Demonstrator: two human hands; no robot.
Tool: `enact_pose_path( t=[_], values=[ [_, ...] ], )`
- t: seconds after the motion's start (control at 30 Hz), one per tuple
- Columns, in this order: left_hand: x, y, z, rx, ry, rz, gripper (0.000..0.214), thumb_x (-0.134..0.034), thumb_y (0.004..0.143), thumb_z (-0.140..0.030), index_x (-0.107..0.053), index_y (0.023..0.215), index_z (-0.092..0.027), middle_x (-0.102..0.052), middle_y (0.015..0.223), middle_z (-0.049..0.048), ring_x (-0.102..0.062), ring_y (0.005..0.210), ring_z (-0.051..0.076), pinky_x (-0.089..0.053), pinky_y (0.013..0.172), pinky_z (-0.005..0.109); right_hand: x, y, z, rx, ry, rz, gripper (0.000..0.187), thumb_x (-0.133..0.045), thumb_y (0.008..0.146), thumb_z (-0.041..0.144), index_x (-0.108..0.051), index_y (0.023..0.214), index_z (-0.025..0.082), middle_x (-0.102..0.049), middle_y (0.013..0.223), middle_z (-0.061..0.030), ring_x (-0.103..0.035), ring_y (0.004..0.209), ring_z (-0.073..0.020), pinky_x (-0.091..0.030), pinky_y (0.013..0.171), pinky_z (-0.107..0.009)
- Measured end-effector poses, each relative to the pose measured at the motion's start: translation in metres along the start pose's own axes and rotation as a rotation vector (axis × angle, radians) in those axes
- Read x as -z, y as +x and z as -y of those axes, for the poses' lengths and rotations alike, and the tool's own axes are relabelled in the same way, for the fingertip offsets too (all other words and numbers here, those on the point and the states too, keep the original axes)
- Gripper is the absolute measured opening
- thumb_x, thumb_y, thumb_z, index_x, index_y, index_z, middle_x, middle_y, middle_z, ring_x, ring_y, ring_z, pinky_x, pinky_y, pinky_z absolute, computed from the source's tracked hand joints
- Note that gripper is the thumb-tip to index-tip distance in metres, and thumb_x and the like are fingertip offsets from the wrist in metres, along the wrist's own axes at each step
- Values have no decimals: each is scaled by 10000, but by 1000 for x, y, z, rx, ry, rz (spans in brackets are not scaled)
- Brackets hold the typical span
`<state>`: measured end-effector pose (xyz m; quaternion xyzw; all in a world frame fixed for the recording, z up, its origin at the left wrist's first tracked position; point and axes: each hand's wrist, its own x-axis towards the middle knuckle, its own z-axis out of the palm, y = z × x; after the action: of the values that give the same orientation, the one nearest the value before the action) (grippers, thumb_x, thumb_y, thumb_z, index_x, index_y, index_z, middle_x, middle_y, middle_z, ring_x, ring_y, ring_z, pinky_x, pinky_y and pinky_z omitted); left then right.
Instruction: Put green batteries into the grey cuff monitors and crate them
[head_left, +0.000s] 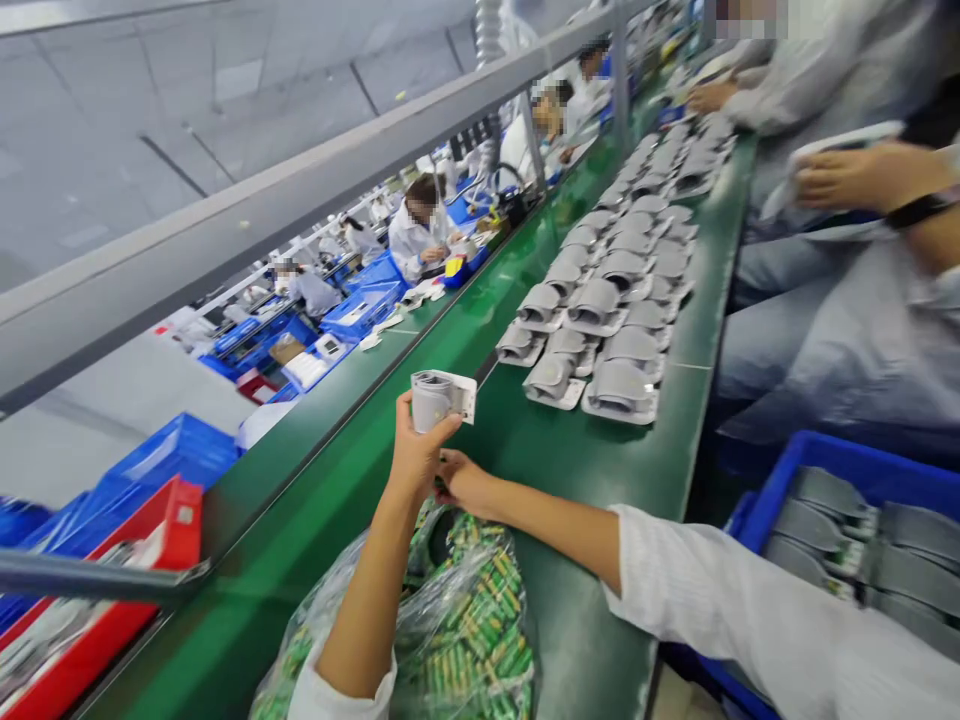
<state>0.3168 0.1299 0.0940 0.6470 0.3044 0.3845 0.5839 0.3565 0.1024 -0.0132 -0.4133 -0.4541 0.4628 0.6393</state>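
My left hand is closed around a wrist blood pressure monitor, a white unit with a rolled grey cuff, raised above the green bench. Just below and to the right, my right hand has its fingers curled in behind my left wrist, over a clear plastic bag. Whatever the right fingers hold is hidden. Green-and-gold batteries fill the bag, many of them in packed rows. Further along the bench, several more monitors with grey cuffs lie in rows.
A blue crate with more grey-cuffed units stands at lower right. A red bin sits at the left, beyond the green conveyor belt. Co-workers sit along the right side, one with a hand on a white item. A metal rail crosses overhead.
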Motion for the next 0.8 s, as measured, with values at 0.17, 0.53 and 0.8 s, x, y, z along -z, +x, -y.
enact_pose_path(
  t=[0.17, 0.53, 0.8],
  values=[
    [106, -33, 29, 73, -170, -309, 687, -974, 608, -531, -573, 1100, -269, -680, 1076, 22, -686, 910, 201, -622, 804, 390, -1, 3, -1, -252, 360, -120, 377, -681, 923, 536, -597, 1085, 206, -655, 754, 3, -413, 492, -84, -315, 446, -202],
    [115, -48, 88, 232, -320, -337, 822, -1019, 565, -535, -536, 1156, -229, -696, 1057, 36, -694, 862, 178, -599, 736, 307, 8, -17, 12, -106, -47, -58, 483, -703, 892, 658, -493, 1033, 247, -705, 780, 35, -470, 509, -97, -380, 499, -226],
    [113, -49, 83, 188, -431, -473, 793, -1004, 636, -504, -496, 1174, -219, -703, 1123, 72, -716, 927, 200, -633, 769, 338, 8, -41, 37, 135, -677, 214, 134, -651, 904, 344, -602, 941, 225, -688, 879, -12, -598, 795, -180, -442, 772, -305]
  ],
)
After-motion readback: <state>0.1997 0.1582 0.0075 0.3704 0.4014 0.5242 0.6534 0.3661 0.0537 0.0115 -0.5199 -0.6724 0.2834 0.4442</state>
